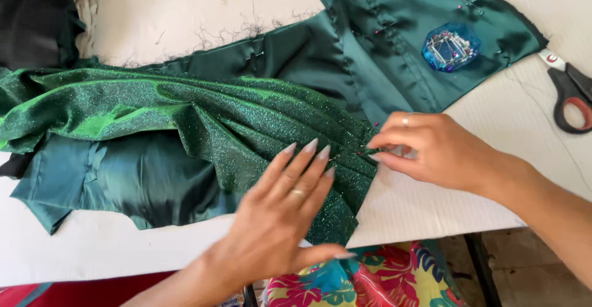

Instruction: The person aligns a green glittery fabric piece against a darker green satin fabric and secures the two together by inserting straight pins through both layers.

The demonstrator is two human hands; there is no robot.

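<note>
While the pleated panel of glittering emerald-green fabric [203,119] lies fanned across the white tabletop [431,202], I log the scene as follows.

Item one: the glitter fabric. Its folds run long from the upper left down to a gathered edge at lower right, where they converge near the middle of the view. It rests on top of a plain dark green satin garment piece [370,48], which spreads beyond it towards the upper right and lower left.

Item two: my left hand [280,211]. It lies flat, palm down, fingers spread and extended over the pleats, pressing them against the tabletop. Its grip is wide and holds nothing.

Item three: my right hand [431,149]. Thumb and forefinger are pinched narrow at the pleat edge, just beside the left fingertips. A small pink pin head [377,124] shows at that spot; I judge the grip to be closed on a pin, though its shaft is too fine to confirm.

Governing relation: the gathered pleat edge lies directly between both hands, with the right grip touching it from the right and the folds' long axis running away to the left. The right hand is the nearer to the pinning point.

Item four: a blue translucent pin holder [450,46] sits on the satin, well apart at upper right.

Item five: scissors with black and red handles [570,94] lie at the far right edge of the tabletop.
</note>
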